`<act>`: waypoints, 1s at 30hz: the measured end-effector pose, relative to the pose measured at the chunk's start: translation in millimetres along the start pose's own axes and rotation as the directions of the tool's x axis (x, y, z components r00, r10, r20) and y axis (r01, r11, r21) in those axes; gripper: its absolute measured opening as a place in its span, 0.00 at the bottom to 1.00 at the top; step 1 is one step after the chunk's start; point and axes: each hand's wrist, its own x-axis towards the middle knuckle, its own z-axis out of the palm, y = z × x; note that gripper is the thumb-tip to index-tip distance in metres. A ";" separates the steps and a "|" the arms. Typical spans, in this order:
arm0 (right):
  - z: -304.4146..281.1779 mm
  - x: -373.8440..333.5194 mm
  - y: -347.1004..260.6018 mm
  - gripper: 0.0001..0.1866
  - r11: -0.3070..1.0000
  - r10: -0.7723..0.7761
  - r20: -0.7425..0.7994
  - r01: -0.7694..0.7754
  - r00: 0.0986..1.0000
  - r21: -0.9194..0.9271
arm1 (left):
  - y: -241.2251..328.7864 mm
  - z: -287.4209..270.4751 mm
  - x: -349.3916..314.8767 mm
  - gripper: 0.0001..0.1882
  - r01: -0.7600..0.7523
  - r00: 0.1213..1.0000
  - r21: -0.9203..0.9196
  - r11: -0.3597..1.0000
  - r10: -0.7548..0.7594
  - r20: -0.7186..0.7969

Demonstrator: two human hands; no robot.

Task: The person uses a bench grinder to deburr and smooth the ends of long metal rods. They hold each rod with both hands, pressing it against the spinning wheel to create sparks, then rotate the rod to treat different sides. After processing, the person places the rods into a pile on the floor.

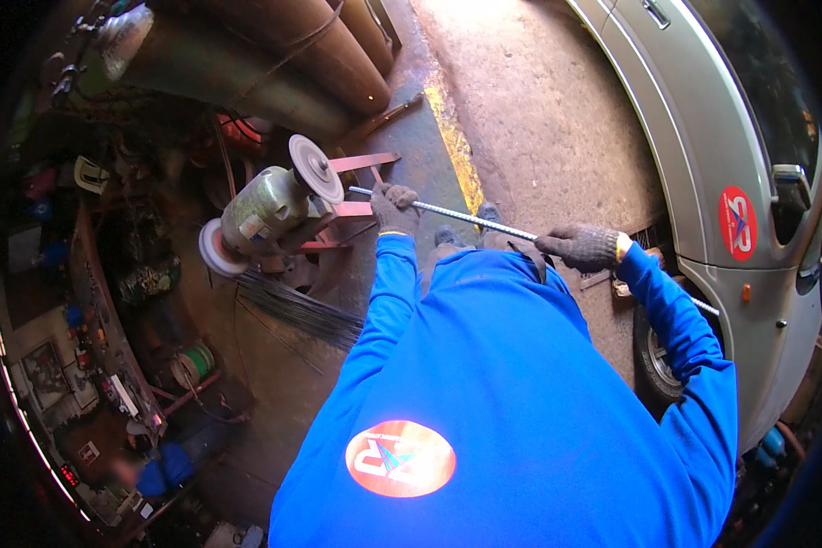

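Observation:
A long, thin ridged steel rod (466, 216) slants across in front of me. Near its left end my left hand (395, 207), in a dark knit glove, is closed round it. My right hand (580, 247), gloved alike, grips it farther along, and the far end passes behind my right forearm. The rod's left tip lies close by the rim of the pale disc wheel (316, 169) of a green bench grinder (265, 212); whether they touch I cannot tell. A second wheel (220, 248) sits on the grinder's other side.
Red metal stand legs (354, 209) jut out beside the grinder. A bundle of thin rods (297, 306) lies on the floor to my left. Large rusty cylinders (283, 55) lie at the far left. A silver vehicle (740, 329) stands close on my right. A cable reel (193, 364) sits at left.

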 end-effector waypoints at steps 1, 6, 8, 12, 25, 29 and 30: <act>-0.8 0.1 5.9 0.28 0.995 -0.023 0.037 0.020 0.999 0.099 | -1.7 1.4 -2.6 0.20 -0.009 1.000 0.022 1.000 0.009 -0.026; -2.3 10.1 15.6 0.15 0.926 -0.374 0.068 0.376 0.925 -0.020 | 3.5 9.3 -6.4 0.20 -0.005 0.998 0.062 0.998 0.009 -0.066; -4.9 19.0 22.2 0.16 0.780 -0.596 0.096 0.603 0.797 -0.170 | 6.9 7.1 -5.6 0.19 -0.030 0.999 0.057 0.998 0.033 -0.036; -3.8 31.7 30.9 0.18 0.761 -0.610 0.120 0.622 0.783 -0.184 | 7.3 12.5 -9.9 0.19 -0.014 0.997 0.055 0.998 0.018 -0.072; 5.2 4.9 -4.6 0.21 0.904 -0.413 -0.179 0.378 0.893 -0.200 | 16.6 8.3 -3.5 0.18 -0.030 0.999 0.032 0.999 0.031 -0.034; 10.5 -14.9 -22.4 0.19 0.886 -0.393 -0.271 0.283 0.879 -0.366 | 18.5 1.6 1.7 0.19 -0.016 0.999 0.027 0.999 0.017 -0.042; 12.5 -19.3 -25.9 0.18 0.879 -0.374 -0.302 0.231 0.877 -0.417 | 18.7 1.1 2.0 0.19 -0.009 1.000 0.013 1.000 0.009 -0.025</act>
